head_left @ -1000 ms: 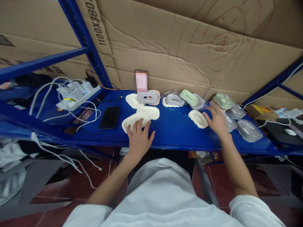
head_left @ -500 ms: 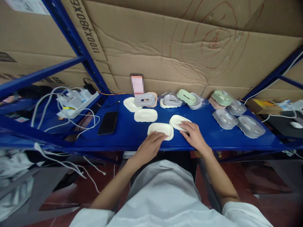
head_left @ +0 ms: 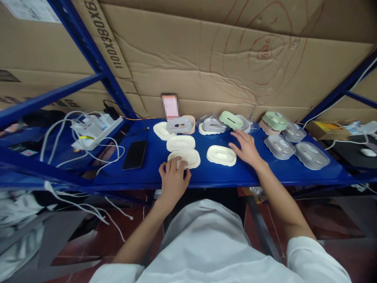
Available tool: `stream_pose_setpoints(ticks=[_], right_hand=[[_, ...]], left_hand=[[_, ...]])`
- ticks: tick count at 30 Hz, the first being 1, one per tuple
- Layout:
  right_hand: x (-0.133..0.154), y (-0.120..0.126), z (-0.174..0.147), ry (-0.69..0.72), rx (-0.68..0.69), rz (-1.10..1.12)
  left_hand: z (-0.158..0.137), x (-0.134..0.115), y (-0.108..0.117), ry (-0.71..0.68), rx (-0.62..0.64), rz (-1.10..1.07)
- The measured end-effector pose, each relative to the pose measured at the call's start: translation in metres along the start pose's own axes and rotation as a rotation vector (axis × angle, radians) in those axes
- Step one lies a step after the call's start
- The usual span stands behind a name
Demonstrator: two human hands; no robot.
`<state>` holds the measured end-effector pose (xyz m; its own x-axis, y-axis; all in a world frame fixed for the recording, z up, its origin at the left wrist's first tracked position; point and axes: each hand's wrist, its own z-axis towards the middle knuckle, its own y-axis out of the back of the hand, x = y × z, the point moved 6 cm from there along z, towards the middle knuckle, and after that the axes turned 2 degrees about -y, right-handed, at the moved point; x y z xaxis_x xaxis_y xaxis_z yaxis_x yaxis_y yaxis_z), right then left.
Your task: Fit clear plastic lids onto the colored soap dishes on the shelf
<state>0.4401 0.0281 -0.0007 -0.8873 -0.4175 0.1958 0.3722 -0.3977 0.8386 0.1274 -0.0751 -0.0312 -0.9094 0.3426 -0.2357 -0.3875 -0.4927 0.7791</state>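
One cream dish point(head_left: 193, 159) under left hand point(head_left: 173, 175), grip unclear; another dish point(head_left: 221, 155) beside spread right hand point(head_left: 246, 148)

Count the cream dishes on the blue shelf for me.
5 visible: one under the left hand, one just beyond it, one beside the right hand, two at the back, partly covered by grey pieces. Others may be hidden.

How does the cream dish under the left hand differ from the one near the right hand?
The left hand covers part of the left dish; the right dish shows almost whole. The left dish lies close to another cream dish; the right dish lies apart. Both are cream and oblong.
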Motion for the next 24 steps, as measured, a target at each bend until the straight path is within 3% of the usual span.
stream_pose_setpoints(ticks=[5, 9, 12, 17, 20, 24], right_hand=[[-0.043, -0.010, 0.064, -0.126, 0.005, -0.156], [-0.051, -0.014, 0.069, -0.154, 0.050, -0.193], [-0.036, 0.001, 0.042, -0.065, 0.006, -0.159], [0.020, 0.025, -0.037, 0.110, 0.007, 0.016], [0.057, 0.022, -0.072, 0.196, 0.087, 0.130], [0.084, 0.007, -0.079, 0.265, 0.145, 0.223]], left_hand=[[0.003, -0.025, -0.008, -0.155, 0.049, -0.143], [0.007, -0.056, -0.024, -0.387, 0.226, -0.256], [0.007, -0.062, -0.031, -0.454, 0.308, -0.254], [0.002, -0.051, -0.029, -0.378, 0.248, -0.248], [0.002, -0.049, -0.027, -0.382, 0.167, -0.238], [0.002, -0.049, -0.028, -0.400, 0.103, -0.206]])
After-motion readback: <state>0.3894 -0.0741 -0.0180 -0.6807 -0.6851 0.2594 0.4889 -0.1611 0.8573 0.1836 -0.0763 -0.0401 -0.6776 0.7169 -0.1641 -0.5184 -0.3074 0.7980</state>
